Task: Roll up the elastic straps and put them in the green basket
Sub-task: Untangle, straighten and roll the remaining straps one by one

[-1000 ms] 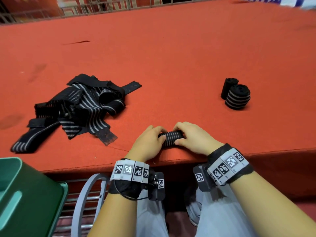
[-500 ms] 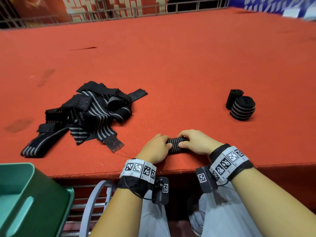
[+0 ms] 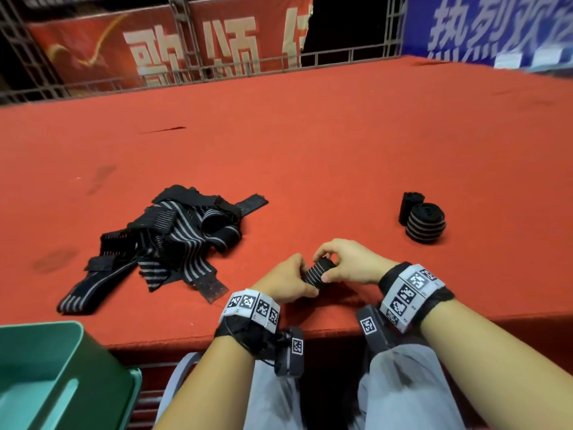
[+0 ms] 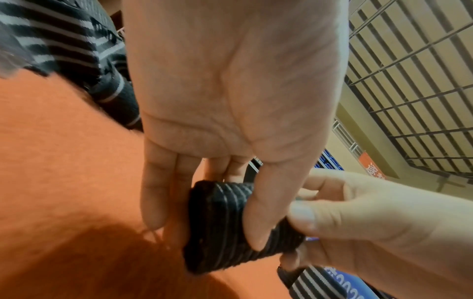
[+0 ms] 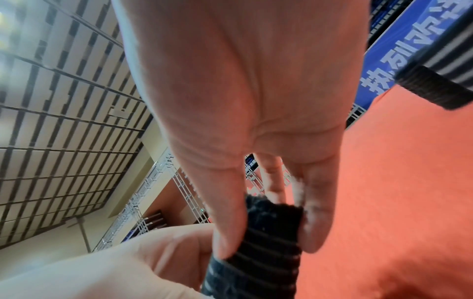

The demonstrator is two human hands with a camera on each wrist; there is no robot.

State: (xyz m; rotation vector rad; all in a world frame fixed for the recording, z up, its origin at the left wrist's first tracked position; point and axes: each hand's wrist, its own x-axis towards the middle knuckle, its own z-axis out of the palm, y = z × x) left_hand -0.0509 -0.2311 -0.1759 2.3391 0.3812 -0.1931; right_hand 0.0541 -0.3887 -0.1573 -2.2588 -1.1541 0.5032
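Note:
A small black roll of striped elastic strap [image 3: 317, 272] [image 4: 225, 224] [image 5: 263, 244] is held just above the red table's near edge. My left hand [image 3: 286, 282] [image 4: 204, 212] pinches one end and my right hand [image 3: 347, 263] [image 5: 268, 228] pinches the other. A loose heap of black and grey striped straps [image 3: 169, 240] lies to the left. Two finished rolls [image 3: 423, 220] stand at the right. The green basket [image 3: 62, 377] sits below the table edge at bottom left; its inside shows only its bare floor.
The red felt table [image 3: 310, 144] stretches far back to a metal railing [image 3: 217, 66] with banners. My grey-trousered knees are under the table's front edge, next to a grey chair frame [image 3: 176, 373].
Both hands have lifted the roll off the felt and tilted it, right end up. The head view has tipped upward, showing the railing and banners.

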